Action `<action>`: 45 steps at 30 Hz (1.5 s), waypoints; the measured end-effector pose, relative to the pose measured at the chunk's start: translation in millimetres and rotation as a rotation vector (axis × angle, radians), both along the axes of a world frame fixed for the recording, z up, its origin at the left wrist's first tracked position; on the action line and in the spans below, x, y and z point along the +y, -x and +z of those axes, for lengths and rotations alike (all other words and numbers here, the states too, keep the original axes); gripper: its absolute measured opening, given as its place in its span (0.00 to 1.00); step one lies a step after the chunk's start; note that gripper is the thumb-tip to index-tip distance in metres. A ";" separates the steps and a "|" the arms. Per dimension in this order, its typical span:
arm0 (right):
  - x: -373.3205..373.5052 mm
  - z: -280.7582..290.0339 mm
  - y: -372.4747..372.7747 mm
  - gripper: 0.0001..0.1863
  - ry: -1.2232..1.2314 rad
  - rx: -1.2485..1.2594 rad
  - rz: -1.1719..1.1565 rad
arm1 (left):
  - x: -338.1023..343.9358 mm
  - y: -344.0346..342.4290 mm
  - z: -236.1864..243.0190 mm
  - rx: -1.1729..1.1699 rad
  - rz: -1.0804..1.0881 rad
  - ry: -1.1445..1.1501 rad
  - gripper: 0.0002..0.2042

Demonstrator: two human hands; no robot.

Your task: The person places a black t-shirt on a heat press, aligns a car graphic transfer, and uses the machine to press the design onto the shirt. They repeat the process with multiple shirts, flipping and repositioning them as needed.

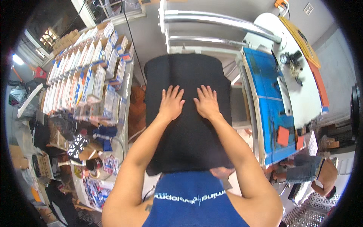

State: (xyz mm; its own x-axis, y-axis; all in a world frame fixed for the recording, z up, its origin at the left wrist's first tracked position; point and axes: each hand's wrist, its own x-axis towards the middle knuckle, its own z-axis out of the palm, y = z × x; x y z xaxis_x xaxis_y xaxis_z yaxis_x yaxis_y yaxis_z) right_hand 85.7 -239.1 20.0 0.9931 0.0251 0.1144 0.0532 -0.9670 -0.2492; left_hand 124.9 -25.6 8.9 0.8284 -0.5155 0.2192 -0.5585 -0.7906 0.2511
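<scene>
A black cloth (185,140), perhaps a garment, lies spread over a flat platen straight ahead of me, its far corners rounded. My left hand (172,103) rests palm down on its left half, fingers apart and pointing away. On the right half my right hand (207,101) lies flat in the same way, fingers spread. A gap of bare black fabric separates the two hands, and neither holds anything. The cloth hides the platen beneath it, and its near edge hangs close to my blue top (185,196).
Long boxes (81,72) stand in rows on a left-hand table. Nearer lie tape rolls (94,172) and printed sheets (92,191). Beyond the cloth run metal rollers (219,19). At right are a blue-topped frame (270,113), a pressure gauge (283,58) and, farther off, a bending person (325,176).
</scene>
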 end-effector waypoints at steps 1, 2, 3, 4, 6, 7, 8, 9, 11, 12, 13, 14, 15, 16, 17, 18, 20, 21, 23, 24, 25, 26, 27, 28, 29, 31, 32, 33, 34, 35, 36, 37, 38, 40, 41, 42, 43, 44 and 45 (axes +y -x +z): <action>6.1 0.6 -37.9 0.32 0.030 0.015 0.008 | -19.0 -29.8 -0.2 -0.053 0.022 0.039 0.25; 8.7 0.7 -74.7 0.33 0.069 0.084 -0.002 | -33.7 -59.7 -0.5 -0.007 0.038 0.028 0.24; 8.2 -1.0 -106.1 0.32 0.059 0.071 0.005 | -43.8 -88.0 -1.6 -0.111 0.049 0.089 0.23; 6.6 -4.6 -132.4 0.31 0.116 0.013 0.019 | -50.4 -111.2 -4.1 -0.098 0.070 0.098 0.22; -2.5 -13.5 -166.5 0.29 0.090 -0.022 0.052 | -54.6 -146.0 -10.1 -0.213 0.096 0.173 0.18; -11.0 -17.4 -176.5 0.27 0.063 -0.055 0.083 | -50.7 -159.0 -12.4 -0.185 0.077 0.173 0.17; -23.7 -21.3 -177.9 0.26 0.024 -0.106 0.126 | -44.0 -164.8 -15.5 -0.170 0.040 0.183 0.16; -39.9 -20.8 -181.7 0.23 0.047 -0.182 0.099 | -31.9 -171.9 -15.2 -0.109 0.087 0.118 0.15; -84.2 -11.5 -192.6 0.20 0.078 -0.108 -0.153 | 2.2 -191.9 -7.9 -0.067 0.262 0.039 0.15; -99.3 -11.7 -191.9 0.20 0.062 -0.219 -0.428 | 22.0 -202.2 -2.7 -0.071 0.400 0.022 0.15; -118.8 -7.0 -200.0 0.24 -0.043 -0.091 -0.673 | 39.2 -210.7 0.9 -0.093 0.590 0.044 0.16; -138.5 -2.3 -205.5 0.26 -0.338 0.046 -0.756 | 54.2 -216.4 2.1 -0.102 0.776 0.075 0.17; -149.5 -3.0 -208.9 0.25 -0.476 0.155 -0.732 | 69.0 -225.0 3.9 0.130 0.766 0.194 0.17; -154.4 -7.7 -212.8 0.21 -0.579 0.181 -0.762 | 78.6 -232.7 2.8 0.399 0.781 0.306 0.18; -162.3 -10.4 -215.7 0.20 -0.555 0.173 -0.758 | 84.3 -237.3 -1.6 0.416 0.786 0.375 0.18; -165.5 -15.8 -219.9 0.19 -0.543 0.182 -0.767 | 87.4 -243.0 -6.6 0.350 0.787 0.363 0.17; -169.8 -27.9 -225.5 0.18 -0.550 0.109 -0.770 | 87.9 -251.1 -18.4 0.246 0.762 0.335 0.16; -171.2 -34.3 -227.0 0.18 -0.552 0.074 -0.787 | 86.6 -254.1 -23.8 0.262 0.783 0.341 0.17; -175.3 -44.8 -224.4 0.19 -0.476 0.033 -0.698 | 85.4 -253.5 -30.4 0.249 0.790 0.365 0.20; -178.0 -47.8 -219.6 0.19 -0.443 -0.024 -0.634 | 86.5 -248.8 -31.0 0.255 0.783 0.385 0.22; -180.5 -50.7 -209.2 0.20 -0.514 -0.011 -0.681 | 88.7 -239.7 -30.7 0.222 0.785 0.407 0.24; -182.0 -53.1 -195.4 0.22 -0.591 -0.033 -0.700 | 88.7 -229.2 -30.2 0.213 0.769 0.424 0.27; -183.6 -53.9 -178.8 0.23 -0.677 -0.028 -0.709 | 95.0 -213.7 -27.9 0.364 0.786 0.597 0.30; -185.9 -53.9 -154.7 0.31 -0.640 -0.126 -0.711 | 100.8 -196.5 -25.8 0.576 0.811 0.747 0.34; -186.0 -52.7 -135.9 0.38 -0.648 -0.089 -0.814 | 102.9 -175.0 -27.1 0.758 0.822 0.960 0.35; -182.5 -51.5 -106.2 0.49 -0.806 0.390 -1.097 | 105.6 -143.7 -35.0 1.098 0.885 1.084 0.37; -181.2 -51.2 -99.2 0.46 -1.129 0.528 -0.904 | 106.4 -132.0 -41.9 1.215 0.909 1.012 0.38; -177.9 -52.8 -98.4 0.50 -1.447 0.653 -0.722 | 105.4 -133.4 -49.3 1.269 0.757 1.198 0.37; -175.7 -54.5 -102.1 0.53 -1.505 0.518 -0.459 | 106.0 -135.4 -57.3 1.313 0.597 1.381 0.37; -176.0 -56.3 -108.9 0.50 -1.590 0.457 -0.565 | 106.6 -141.9 -65.2 1.345 0.430 1.564 0.37; -178.6 -58.0 -117.9 0.49 -1.628 0.390 -0.632 | 108.9 -152.0 -71.8 1.309 0.448 1.578 0.36; -180.5 -61.6 -127.6 0.48 -1.674 0.335 -0.633 | 112.8 -160.9 -77.2 1.265 0.472 1.596 0.35; -183.5 -65.5 -135.9 0.47 -1.720 0.268 -0.642 | 117.3 -170.6 -80.6 1.202 0.529 1.614 0.33; -193.4 -72.8 -143.6 0.38 -1.569 -0.096 -0.756 | 128.1 -179.6 -83.2 0.811 0.619 1.525 0.30; -197.2 -76.8 -146.1 0.33 -1.409 -0.228 -0.908 | 132.7 -181.9 -82.7 0.655 0.725 1.477 0.29; -201.0 -80.4 -145.6 0.31 -1.119 -0.215 -0.873 | 136.2 -181.5 -82.1 0.505 0.736 1.245 0.28; -202.5 -84.3 -145.0 0.29 -0.847 -0.180 -0.899 | 138.6 -180.8 -81.2 0.397 0.791 1.028 0.28; -204.3 -86.8 -144.4 0.28 -0.565 -0.177 -0.898 | 139.6 -178.5 -81.0 0.284 0.869 0.821 0.28; -203.5 -89.7 -142.8 0.28 -0.513 -0.232 -0.821 | 139.5 -177.1 -81.2 0.241 0.836 0.794 0.28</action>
State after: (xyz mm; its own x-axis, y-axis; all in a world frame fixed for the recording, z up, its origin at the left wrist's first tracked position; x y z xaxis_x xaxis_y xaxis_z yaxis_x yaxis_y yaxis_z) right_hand 228.5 -442.6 -69.8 0.6322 -0.7667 0.1122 -0.4839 -0.5037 -0.7157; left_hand 301.9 113.9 -72.3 0.9082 0.4177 0.0255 0.1886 -0.4631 0.8660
